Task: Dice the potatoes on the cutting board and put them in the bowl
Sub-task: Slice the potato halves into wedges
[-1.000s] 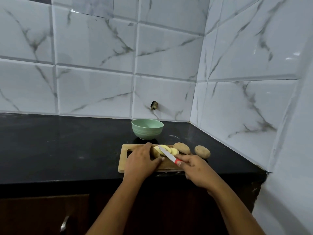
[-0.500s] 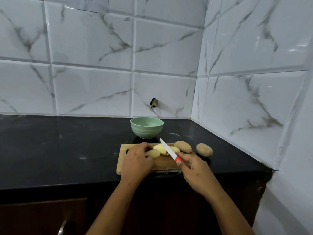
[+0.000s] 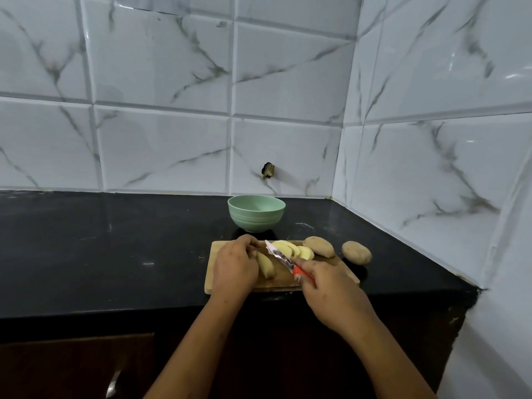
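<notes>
A wooden cutting board (image 3: 328, 280) lies at the front edge of the black counter. On it are several pale potato slices (image 3: 290, 249) and one potato piece (image 3: 265, 265) that my left hand (image 3: 234, 266) holds with curled fingers. My right hand (image 3: 331, 286) grips a red-handled knife (image 3: 280, 257), its blade slanting over the board between the held piece and the slices. A whole potato (image 3: 319, 246) sits on the board's right end. Another whole potato (image 3: 356, 252) lies on the counter just right of the board. The green bowl (image 3: 256, 213) stands behind the board.
The black counter (image 3: 115, 249) stretches left of the board. Marble-tiled walls close the back and the right side, forming a corner. A small dark hole (image 3: 267, 170) marks the back wall. Dark cabinet doors with a metal handle (image 3: 112, 384) are below the counter.
The knife blade has come down lower, toward the potato piece under my left hand. That piece now shows beside my left fingers, apart from the slices. The view shifted slightly.
</notes>
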